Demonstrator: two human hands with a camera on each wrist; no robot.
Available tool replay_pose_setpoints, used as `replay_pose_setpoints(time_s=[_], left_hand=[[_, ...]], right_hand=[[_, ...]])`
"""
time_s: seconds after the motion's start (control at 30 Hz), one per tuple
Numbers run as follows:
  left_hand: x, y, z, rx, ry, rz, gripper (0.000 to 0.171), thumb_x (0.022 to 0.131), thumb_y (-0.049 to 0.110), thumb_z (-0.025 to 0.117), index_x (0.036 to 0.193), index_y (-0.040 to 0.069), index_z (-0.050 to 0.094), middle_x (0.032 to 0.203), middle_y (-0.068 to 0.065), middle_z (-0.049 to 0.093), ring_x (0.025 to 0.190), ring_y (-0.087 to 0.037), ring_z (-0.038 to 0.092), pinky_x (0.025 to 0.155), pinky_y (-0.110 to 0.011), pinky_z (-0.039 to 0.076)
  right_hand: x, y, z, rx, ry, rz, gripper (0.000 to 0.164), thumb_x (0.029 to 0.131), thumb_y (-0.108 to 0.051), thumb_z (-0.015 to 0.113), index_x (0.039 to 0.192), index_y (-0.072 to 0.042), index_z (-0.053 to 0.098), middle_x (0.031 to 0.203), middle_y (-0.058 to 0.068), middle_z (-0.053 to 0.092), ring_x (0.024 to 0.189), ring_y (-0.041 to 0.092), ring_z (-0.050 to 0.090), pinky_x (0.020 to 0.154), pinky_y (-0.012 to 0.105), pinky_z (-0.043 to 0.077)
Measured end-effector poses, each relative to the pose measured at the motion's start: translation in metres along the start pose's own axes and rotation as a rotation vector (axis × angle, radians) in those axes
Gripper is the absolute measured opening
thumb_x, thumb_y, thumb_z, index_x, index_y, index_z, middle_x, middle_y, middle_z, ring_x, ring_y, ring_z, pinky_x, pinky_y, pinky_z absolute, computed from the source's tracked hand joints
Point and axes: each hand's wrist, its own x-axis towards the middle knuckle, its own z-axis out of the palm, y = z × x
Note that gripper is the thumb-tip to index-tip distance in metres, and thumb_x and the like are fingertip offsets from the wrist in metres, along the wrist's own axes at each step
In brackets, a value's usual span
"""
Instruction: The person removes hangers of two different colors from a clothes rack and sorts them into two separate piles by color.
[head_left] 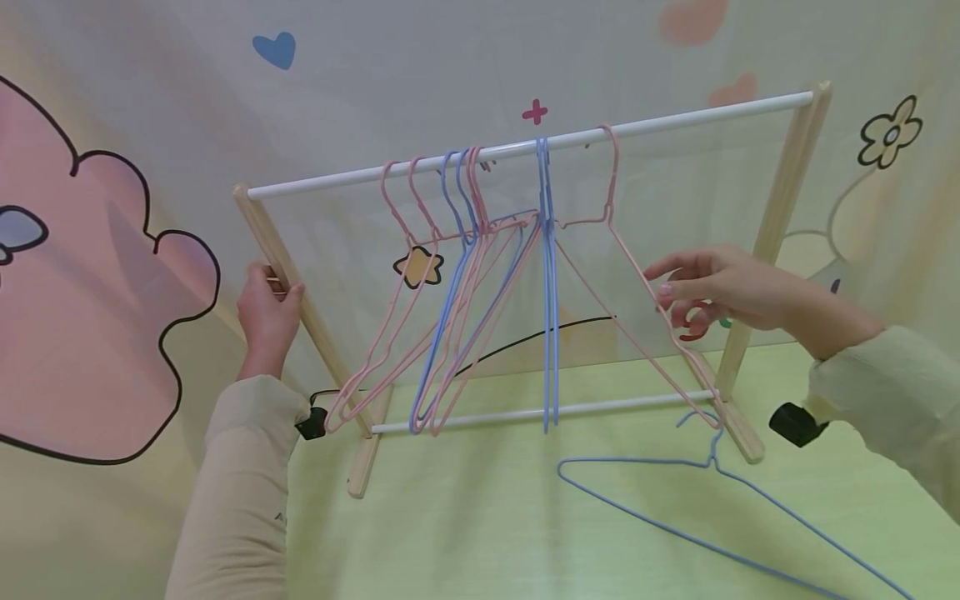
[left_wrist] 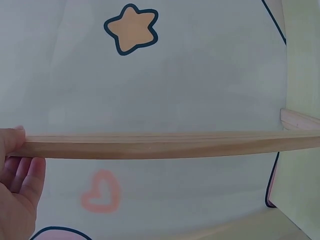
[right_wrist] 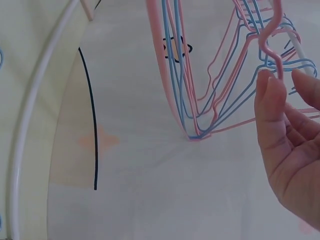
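A clothes rack with a white top rail [head_left: 697, 115] carries several pink and blue wire hangers. My left hand [head_left: 270, 312] holds the rack's left wooden post [head_left: 318, 325]; in the left wrist view, thumb and fingers lie on opposite sides of the post. Beside the rightmost pink hanger [head_left: 630, 254], my right hand [head_left: 723, 287] has loosely bent fingers. In the right wrist view, a gap shows between thumb and forefinger near the pink wire [right_wrist: 272, 30]; whether they touch it, I cannot tell. Two blue hangers [head_left: 551, 333] hang edge-on to the left.
A blue hanger [head_left: 637, 521] lies on the pale green tabletop [head_left: 465, 533] in front of the rack's right foot [head_left: 738, 437]. Low across the rack runs a white bar [head_left: 487, 418]. Behind stands a patterned curtain [head_left: 420, 75].
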Motion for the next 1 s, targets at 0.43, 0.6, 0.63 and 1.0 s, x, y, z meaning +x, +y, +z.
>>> replay_pose_setpoints(time_s=[0.43, 0.6, 0.63, 1.0], left_hand=[[0.000, 0.001, -0.002, -0.002, -0.032, -0.011, 0.037, 0.088, 0.016, 0.052, 0.117, 0.000, 0.037, 0.108, -0.020, 0.053, 0.099, -0.029, 0.054, 0.082, -0.042, 0.047], [0.000, 0.002, -0.002, 0.008, -0.041, -0.014, 0.037, 0.088, 0.018, 0.050, 0.118, 0.002, 0.036, 0.109, -0.020, 0.054, 0.100, -0.027, 0.055, 0.083, -0.041, 0.048], [0.000, 0.001, -0.002, 0.011, -0.042, -0.015, 0.037, 0.088, 0.018, 0.050, 0.118, 0.002, 0.036, 0.109, -0.020, 0.054, 0.100, -0.027, 0.055, 0.082, -0.040, 0.048], [-0.001, 0.002, -0.003, 0.011, -0.037, -0.008, 0.036, 0.088, 0.017, 0.051, 0.117, 0.001, 0.037, 0.108, -0.020, 0.054, 0.099, -0.028, 0.055, 0.081, -0.041, 0.048]], right_hand=[[0.009, 0.002, 0.008, 0.071, -0.052, -0.058, 0.017, 0.090, -0.011, 0.048, 0.103, -0.019, 0.055, 0.071, -0.003, 0.060, 0.057, 0.008, 0.056, 0.051, 0.023, 0.047], [0.011, -0.001, 0.011, 0.076, -0.050, -0.046, 0.008, 0.090, -0.011, 0.049, 0.096, -0.013, 0.054, 0.074, -0.004, 0.059, 0.061, 0.009, 0.056, 0.053, 0.024, 0.048], [0.011, -0.002, 0.011, 0.082, -0.052, -0.043, 0.007, 0.090, -0.011, 0.049, 0.095, -0.012, 0.053, 0.074, -0.004, 0.059, 0.061, 0.009, 0.056, 0.054, 0.024, 0.048], [-0.001, -0.012, 0.005, 0.032, -0.052, -0.096, 0.006, 0.090, -0.009, 0.049, 0.095, -0.012, 0.048, 0.075, -0.002, 0.056, 0.063, 0.013, 0.058, 0.060, 0.029, 0.053]])
